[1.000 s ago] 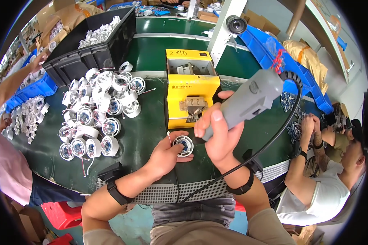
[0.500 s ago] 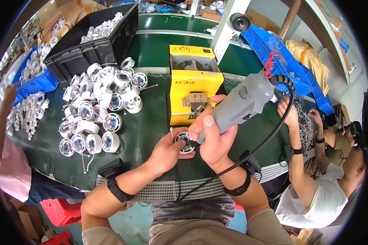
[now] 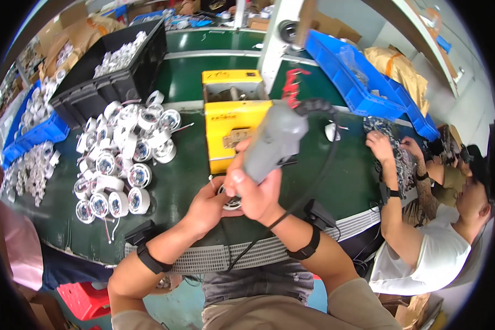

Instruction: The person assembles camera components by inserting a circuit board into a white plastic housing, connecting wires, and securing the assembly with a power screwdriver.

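My left hand [image 3: 206,208] is closed round the edge of a round white housing [image 3: 234,205] with a circuit board inside, low over the bench's front part. Most of that housing lies hidden behind my right hand [image 3: 258,197], which is wrapped round a grey electric screwdriver [image 3: 275,140]. The screwdriver leans, its body up and to the right and its tip down toward the housing; the tip itself is hidden. A black cable and red wire ties [image 3: 292,88] are at its upper end. Just beyond my hands stands a yellow screw feeder [image 3: 237,118].
Many similar white housings [image 3: 107,163] with wires lie heaped at left. Behind them stand a black crate [image 3: 107,82] and a blue bin [image 3: 38,135] of white parts. Blue trays [image 3: 357,82] sit at far right. A co-worker's hand [image 3: 380,146] is over small parts; one white piece [image 3: 332,132] lies nearer.
The view has shifted, so the bench things appear further left. The screwdriver has swung more upright, and my right hand now covers more of the housing. My left hand still holds it.
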`<control>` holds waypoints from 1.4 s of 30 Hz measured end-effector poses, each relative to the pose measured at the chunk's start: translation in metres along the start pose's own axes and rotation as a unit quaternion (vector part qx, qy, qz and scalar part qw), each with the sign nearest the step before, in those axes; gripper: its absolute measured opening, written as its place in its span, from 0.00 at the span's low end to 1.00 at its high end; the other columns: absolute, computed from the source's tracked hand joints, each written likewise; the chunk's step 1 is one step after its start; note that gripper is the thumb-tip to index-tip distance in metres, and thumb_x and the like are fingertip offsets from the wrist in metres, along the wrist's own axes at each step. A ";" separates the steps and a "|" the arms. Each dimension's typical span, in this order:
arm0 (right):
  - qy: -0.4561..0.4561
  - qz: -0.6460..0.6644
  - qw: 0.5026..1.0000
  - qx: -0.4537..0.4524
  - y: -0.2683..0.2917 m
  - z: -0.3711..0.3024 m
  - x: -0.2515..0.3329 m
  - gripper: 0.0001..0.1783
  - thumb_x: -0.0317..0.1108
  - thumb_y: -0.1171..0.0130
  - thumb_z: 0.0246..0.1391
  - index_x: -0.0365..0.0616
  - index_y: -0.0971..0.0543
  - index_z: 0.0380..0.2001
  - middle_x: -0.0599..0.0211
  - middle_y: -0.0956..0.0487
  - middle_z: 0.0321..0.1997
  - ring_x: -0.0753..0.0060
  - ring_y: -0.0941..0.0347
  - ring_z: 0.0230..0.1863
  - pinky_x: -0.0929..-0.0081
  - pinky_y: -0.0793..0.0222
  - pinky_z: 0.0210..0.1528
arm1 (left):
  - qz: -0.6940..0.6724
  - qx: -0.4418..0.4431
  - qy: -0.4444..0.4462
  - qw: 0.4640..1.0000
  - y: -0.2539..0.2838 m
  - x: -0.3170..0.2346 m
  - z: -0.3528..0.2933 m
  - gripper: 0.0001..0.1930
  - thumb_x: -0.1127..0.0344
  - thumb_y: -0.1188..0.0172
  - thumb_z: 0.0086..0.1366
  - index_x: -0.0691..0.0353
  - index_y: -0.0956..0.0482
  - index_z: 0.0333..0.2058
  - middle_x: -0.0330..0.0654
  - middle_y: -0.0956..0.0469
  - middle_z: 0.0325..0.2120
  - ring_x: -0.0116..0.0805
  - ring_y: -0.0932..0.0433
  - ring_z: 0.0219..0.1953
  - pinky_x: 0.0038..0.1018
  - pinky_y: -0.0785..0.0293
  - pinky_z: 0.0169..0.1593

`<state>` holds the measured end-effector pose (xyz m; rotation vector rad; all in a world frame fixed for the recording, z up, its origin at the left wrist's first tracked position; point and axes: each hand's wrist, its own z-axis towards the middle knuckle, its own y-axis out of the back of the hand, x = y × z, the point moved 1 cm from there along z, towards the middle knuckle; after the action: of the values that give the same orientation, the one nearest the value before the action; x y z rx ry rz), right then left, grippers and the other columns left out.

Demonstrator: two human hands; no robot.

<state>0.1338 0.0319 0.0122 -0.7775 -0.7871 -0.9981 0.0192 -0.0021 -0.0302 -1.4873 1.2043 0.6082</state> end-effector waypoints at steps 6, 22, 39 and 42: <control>0.063 0.030 0.996 0.061 0.036 0.008 -0.001 0.40 0.64 0.53 0.57 0.38 0.41 0.55 0.67 0.27 0.38 0.75 0.28 0.36 0.76 0.33 0.42 | 0.455 -0.120 -0.091 0.877 0.035 -0.057 -0.019 0.19 0.74 0.51 0.63 0.70 0.34 0.53 0.54 0.25 0.45 0.42 0.23 0.48 0.29 0.22 0.44; 0.050 -0.644 0.764 -0.016 0.273 0.042 0.002 0.34 0.51 0.32 0.42 0.41 0.26 0.49 0.52 0.23 0.43 0.49 0.28 0.47 0.59 0.35 0.53 | 0.592 0.201 0.022 0.780 0.018 -0.070 -0.041 0.11 0.62 0.39 0.62 0.66 0.19 0.30 0.38 0.22 0.19 0.22 0.25 0.23 0.21 0.30 0.28; 0.022 -0.221 0.926 0.304 0.087 -0.006 0.003 0.23 0.36 0.37 0.51 0.42 0.26 0.50 0.61 0.28 0.34 0.58 0.28 0.37 0.67 0.32 0.42 | 0.183 0.141 -0.091 0.969 0.012 -0.003 -0.009 0.44 0.32 0.47 0.57 0.69 0.41 0.55 0.49 0.27 0.44 0.42 0.22 0.44 0.36 0.22 0.46; -0.092 -0.162 0.928 0.321 0.089 0.001 0.006 0.16 0.30 0.40 0.55 0.40 0.24 0.48 0.64 0.22 0.35 0.74 0.25 0.37 0.75 0.30 0.40 | 0.153 0.140 -0.084 0.975 0.020 -0.002 -0.010 0.40 0.37 0.44 0.59 0.67 0.40 0.55 0.48 0.28 0.45 0.39 0.22 0.40 0.37 0.22 0.45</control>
<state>0.2174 0.0603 0.0011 -0.1703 -1.3505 -0.8797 -0.0014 -0.0090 -0.0339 -1.0022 1.3354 0.7217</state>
